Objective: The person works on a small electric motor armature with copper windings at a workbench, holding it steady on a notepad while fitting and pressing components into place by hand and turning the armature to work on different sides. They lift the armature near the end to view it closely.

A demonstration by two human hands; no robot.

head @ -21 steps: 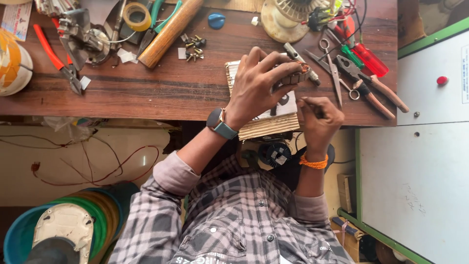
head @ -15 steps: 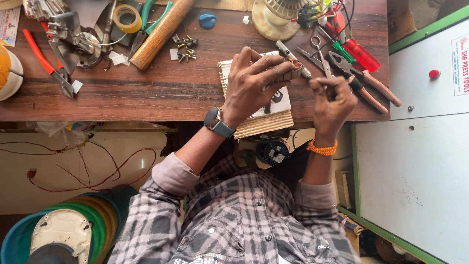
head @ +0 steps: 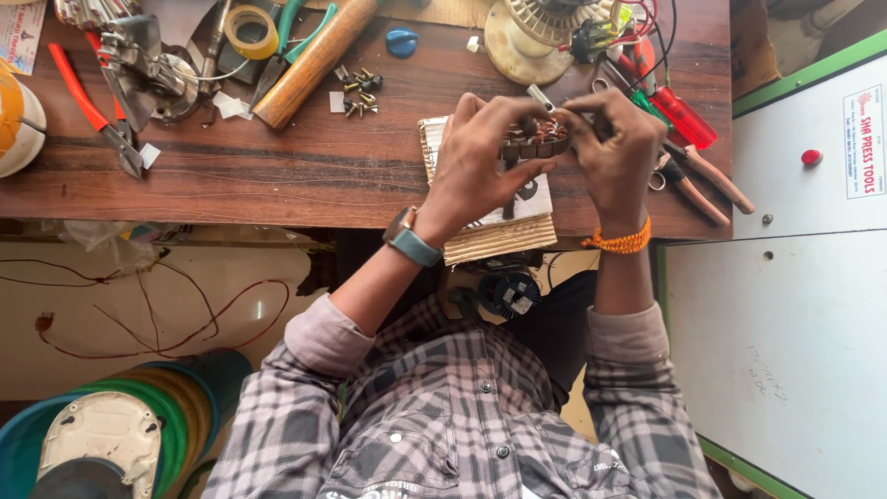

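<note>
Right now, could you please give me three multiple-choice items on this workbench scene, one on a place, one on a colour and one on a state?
1. Where does the small blue cap lie?
A. on the floor
B. on the wooden bench, near its far edge
C. in the white cabinet

2. What colour is the band on the right wrist?
A. orange
B. green
C. black

3. How is the copper-wound part held?
A. lying free on the bench
B. in the left hand only
C. between both hands, above the cardboard pad

Answers: 1 B, the cap rests on the bench beside the wooden handle. 2 A, the beads show orange. 3 C, the left hand and right hand both grip it.
</note>
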